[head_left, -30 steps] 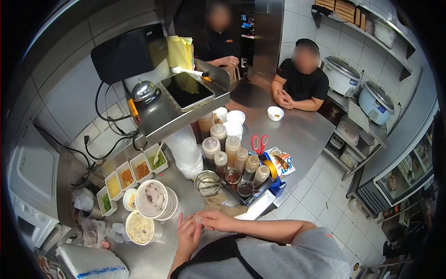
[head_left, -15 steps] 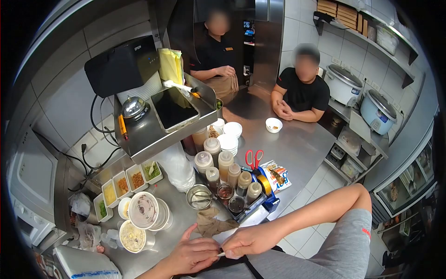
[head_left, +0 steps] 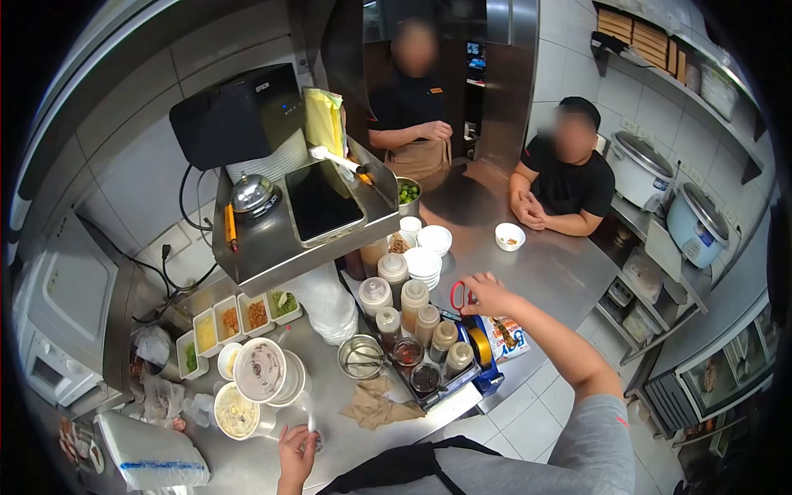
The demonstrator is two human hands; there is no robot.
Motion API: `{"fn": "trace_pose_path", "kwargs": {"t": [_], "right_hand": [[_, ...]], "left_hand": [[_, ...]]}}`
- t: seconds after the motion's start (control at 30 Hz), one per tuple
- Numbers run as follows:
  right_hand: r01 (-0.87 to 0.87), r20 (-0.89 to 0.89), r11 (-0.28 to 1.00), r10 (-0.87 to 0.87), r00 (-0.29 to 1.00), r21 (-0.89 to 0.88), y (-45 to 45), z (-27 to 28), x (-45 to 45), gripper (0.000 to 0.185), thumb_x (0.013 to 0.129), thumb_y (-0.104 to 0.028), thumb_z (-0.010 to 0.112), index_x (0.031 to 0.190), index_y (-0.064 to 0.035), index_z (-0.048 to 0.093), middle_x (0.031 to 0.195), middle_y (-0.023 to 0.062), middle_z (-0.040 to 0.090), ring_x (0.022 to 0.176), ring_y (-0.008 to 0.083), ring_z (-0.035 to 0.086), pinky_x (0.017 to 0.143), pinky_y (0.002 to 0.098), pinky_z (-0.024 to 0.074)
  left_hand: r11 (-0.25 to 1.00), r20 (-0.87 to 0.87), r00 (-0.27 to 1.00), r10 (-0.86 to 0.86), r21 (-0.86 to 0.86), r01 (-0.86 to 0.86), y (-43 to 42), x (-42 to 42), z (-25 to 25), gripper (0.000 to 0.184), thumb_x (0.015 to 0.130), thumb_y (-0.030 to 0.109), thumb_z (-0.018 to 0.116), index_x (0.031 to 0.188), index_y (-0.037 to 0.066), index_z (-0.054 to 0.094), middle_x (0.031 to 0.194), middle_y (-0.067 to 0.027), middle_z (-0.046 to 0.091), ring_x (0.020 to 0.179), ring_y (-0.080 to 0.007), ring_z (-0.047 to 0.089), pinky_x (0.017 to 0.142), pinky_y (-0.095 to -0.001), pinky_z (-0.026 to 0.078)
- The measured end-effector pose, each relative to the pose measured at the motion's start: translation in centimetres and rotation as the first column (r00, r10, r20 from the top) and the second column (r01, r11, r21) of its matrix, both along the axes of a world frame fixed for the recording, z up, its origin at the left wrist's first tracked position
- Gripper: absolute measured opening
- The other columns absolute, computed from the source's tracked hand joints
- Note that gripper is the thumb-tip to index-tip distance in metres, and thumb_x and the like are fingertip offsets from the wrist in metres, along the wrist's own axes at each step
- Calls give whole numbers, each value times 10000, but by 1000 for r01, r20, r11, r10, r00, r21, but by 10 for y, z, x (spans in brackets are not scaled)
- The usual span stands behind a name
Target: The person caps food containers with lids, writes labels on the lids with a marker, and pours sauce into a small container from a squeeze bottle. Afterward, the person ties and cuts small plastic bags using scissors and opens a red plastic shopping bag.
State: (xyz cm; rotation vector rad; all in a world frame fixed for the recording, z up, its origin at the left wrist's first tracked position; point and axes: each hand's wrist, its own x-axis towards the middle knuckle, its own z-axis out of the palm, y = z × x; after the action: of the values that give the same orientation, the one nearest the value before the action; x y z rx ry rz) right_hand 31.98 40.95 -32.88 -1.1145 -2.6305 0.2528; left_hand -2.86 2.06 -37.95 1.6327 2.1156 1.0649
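Observation:
My right hand (head_left: 488, 294) is at the red-handled scissors (head_left: 458, 298), fingers closed round one handle loop, above the sauce bottle rack. Low in the view, my left hand (head_left: 297, 450) pinches a small clear plastic bag (head_left: 312, 427) whose twisted top points up. Just beyond it stand a white tub with a brownish lid (head_left: 260, 370) and an open tub of pale food (head_left: 237, 411). A brown cloth (head_left: 380, 404) and a metal pot with utensils (head_left: 360, 355) lie between my two hands.
Squeeze bottles (head_left: 414, 299), dark sauce jars and a blue tape dispenser (head_left: 492, 375) stand below my right hand. Food trays (head_left: 230, 319) line the left wall under a raised metal shelf (head_left: 305, 247). Two people stand across the counter (head_left: 551, 268), near a white bowl (head_left: 510, 238).
My hands were together near the front edge. They have parted: the right has reached forward and taken hold of the scissors, while the left has moved left with the plastic bag.

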Motion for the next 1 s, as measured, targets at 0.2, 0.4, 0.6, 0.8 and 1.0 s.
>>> {"fn": "trace_pose_path", "kwargs": {"t": [0.2,0.4,0.6,0.8,1.0], "right_hand": [[-143,-185,793,38,982,-593,54,-32,0,209,770,-206,691,892,-48,627,863,48,591,651,133,560,588,280,466],[-149,-428,689,-253,868,-709,-4,68,29,202,766,-137,670,936,-54,601,868,36,629,639,107,586,493,244,491],[-627,-866,617,-454,210,-475,-163,90,63,229,807,-177,648,929,-55,496,878,86,587,668,184,598,704,341,531],[-562,-687,421,-249,682,-711,-275,4,-1,684,609,-60,806,1167,-121,415,857,-25,496,721,76,479,608,205,408],[-266,-366,799,62,929,-539,-357,-70,-101,751,580,-241,803,1217,-113,427,985,77,422,938,218,470,776,344,395]], "left_hand": [[956,53,977,206,203,-213,-9,7,-48,190,734,86,673,898,11,614,895,-118,563,820,-269,553,770,-353,436],[959,93,980,178,208,-194,-5,9,-63,288,699,74,687,965,4,602,882,-123,545,793,-271,542,713,-340,442],[976,54,998,45,210,-55,-11,-5,-62,304,727,121,696,978,-6,584,940,-148,556,847,-303,565,751,-346,462],[986,222,961,-163,7,165,7,-46,-18,303,786,226,663,952,-14,584,880,-135,571,802,-260,558,714,-333,447],[910,111,936,-334,-223,351,41,-69,27,287,779,226,659,958,6,615,815,-160,626,708,-290,611,673,-348,478]]}}
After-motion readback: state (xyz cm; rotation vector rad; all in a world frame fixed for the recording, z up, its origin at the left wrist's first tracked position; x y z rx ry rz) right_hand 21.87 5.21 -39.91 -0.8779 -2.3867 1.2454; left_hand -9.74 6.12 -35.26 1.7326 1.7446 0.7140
